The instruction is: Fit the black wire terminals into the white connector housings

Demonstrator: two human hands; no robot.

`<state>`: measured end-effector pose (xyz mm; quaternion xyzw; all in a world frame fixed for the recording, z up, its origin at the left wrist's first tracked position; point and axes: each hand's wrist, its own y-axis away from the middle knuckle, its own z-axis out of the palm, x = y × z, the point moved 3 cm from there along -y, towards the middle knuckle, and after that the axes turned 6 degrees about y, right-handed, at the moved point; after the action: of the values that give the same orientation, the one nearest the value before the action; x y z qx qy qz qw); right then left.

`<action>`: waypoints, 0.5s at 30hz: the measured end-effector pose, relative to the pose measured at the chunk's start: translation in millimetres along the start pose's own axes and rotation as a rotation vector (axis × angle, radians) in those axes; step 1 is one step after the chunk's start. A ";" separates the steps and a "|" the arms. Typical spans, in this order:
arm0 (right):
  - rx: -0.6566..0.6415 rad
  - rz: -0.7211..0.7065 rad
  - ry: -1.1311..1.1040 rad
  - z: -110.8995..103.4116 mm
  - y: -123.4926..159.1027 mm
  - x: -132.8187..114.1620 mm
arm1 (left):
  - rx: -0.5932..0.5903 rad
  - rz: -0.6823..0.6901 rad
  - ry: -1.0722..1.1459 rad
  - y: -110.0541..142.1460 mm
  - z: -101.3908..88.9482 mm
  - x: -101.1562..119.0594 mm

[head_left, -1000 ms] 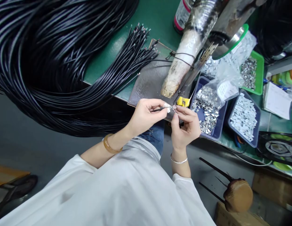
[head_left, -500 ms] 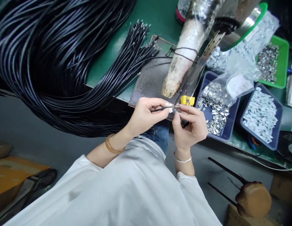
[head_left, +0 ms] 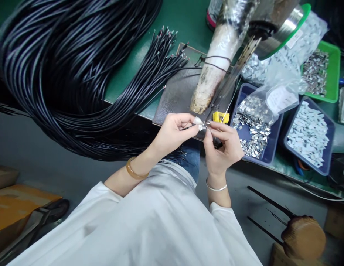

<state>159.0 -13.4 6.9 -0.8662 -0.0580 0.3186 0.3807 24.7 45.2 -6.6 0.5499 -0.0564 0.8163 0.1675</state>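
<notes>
Between the thumb and fingers of my left hand (head_left: 176,133) is a thin black cable (head_left: 187,128), its end pointing right. White coverings wrap the tips of that thumb and index finger. My right hand (head_left: 225,146) pinches a small silvery metal piece (head_left: 207,125) against the cable's end. The fingertips of both hands nearly meet, so the exact contact is too small to make out. Just behind the right fingers sits a yellow block (head_left: 221,117), with a thin silvery wire (head_left: 227,108) running down to it.
A large bundle of black cables (head_left: 63,74) covers the left of the green table (head_left: 188,22). A plastic-wrapped white tube (head_left: 213,66) slants over a dark plate (head_left: 174,98). A green-rimmed wire spool (head_left: 295,26), blue bins (head_left: 279,140) and a green bin (head_left: 334,74) hold the right side.
Both hands stay together at the cable's end, with only slight finger shifts. Less of the cable shows between the left fingers. The whole view has shifted slightly.
</notes>
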 end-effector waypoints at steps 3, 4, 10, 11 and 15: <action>0.002 -0.017 0.022 -1.0 -3.4 -2.1 | 0.013 -0.006 0.057 -1.9 2.3 1.8; 0.007 -0.020 0.022 -1.3 -4.1 -2.9 | 0.014 -0.006 0.072 -2.1 3.0 2.7; 0.009 -0.029 -0.027 -1.9 -0.5 -3.8 | -0.013 -0.027 0.074 2.3 1.6 1.3; 0.002 -0.032 -0.031 -2.1 0.6 -3.4 | -0.016 -0.032 0.061 3.3 0.9 0.4; 0.004 -0.031 -0.043 -3.0 1.9 -2.9 | -0.021 -0.030 0.010 5.1 0.7 -0.6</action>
<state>158.3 -17.6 8.5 -0.8575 -0.0787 0.3311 0.3859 23.8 40.0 -6.4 0.5448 -0.0561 0.8158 0.1859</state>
